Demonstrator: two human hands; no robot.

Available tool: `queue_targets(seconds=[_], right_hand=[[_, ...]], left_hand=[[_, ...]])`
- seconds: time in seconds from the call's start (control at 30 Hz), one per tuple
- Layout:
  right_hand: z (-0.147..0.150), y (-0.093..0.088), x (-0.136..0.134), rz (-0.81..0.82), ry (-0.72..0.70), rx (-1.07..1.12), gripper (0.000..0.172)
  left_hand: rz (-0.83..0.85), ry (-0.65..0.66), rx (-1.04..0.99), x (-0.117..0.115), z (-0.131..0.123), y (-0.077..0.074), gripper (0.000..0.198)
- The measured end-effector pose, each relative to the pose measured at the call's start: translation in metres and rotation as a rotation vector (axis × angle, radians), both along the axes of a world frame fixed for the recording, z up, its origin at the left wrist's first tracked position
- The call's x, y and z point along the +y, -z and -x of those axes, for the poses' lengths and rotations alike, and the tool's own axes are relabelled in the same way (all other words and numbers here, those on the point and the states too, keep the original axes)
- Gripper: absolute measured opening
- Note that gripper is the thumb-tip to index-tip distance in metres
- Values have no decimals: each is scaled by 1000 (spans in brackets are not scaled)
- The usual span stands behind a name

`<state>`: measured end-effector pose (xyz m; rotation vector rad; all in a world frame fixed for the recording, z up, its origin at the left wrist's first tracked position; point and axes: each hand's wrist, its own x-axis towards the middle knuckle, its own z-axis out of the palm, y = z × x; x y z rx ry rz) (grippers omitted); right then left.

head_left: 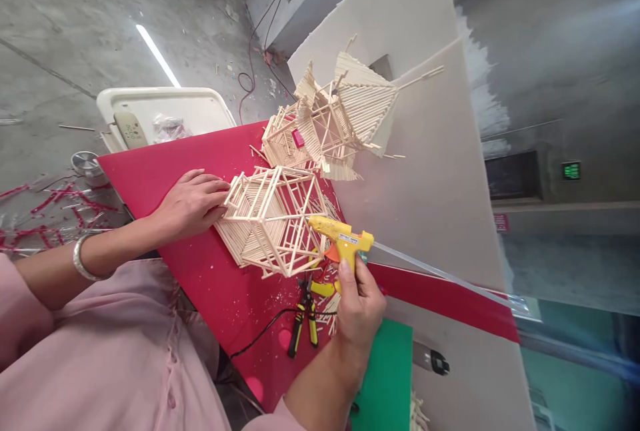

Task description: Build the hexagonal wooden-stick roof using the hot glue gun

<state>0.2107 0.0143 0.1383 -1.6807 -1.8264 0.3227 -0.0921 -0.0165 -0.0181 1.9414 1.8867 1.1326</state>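
My right hand point(357, 297) grips a yellow hot glue gun point(345, 236) by its handle, with a long clear glue stick point(440, 274) trailing from its back. The gun's nozzle is at the near end of an open lattice frame of thin wooden sticks point(270, 221), beside a joint where several sticks meet; whether it touches cannot be seen. My left hand point(197, 201) lies with fingers stretched out, its fingertips against the left edge of that stick model. Beyond the model stands a larger stick structure with slatted, roof-like panels point(367, 97).
Black and yellow pliers point(303, 324) lie among stick scraps on the red table point(200, 277). A dark cable crosses beside them. A green board point(387, 377) is at the lower right. A white bin point(165, 101) holding a plastic bag stands past the table edge.
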Motion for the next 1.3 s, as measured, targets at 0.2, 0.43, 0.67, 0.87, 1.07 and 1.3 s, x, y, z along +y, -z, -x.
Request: queue_targets(seconds=[0.2,0.43,0.67,0.87,1.07,1.3], right_hand=[[3,-7,-2,-18,-2,-43,58],[-1,-12,-14,-162,8,-82,52],[9,-11,-17,-182,-159,-175,43],[10,-11,-17,-283,-125,-215,41],[14,-12,-26,-294,-225,-255,41],[21,-11,-25,-405,-111,-154,41]], left_hand=[[-4,5,18,1,1,1,50],[43,17,-8,0,0,-1,51],[-10,34,20,-1,2,3,37],[-23,37,-20,0,1,7,31],[-27,32,19,-2,1,3,33],[-24,97,40,-3,2,4,27]])
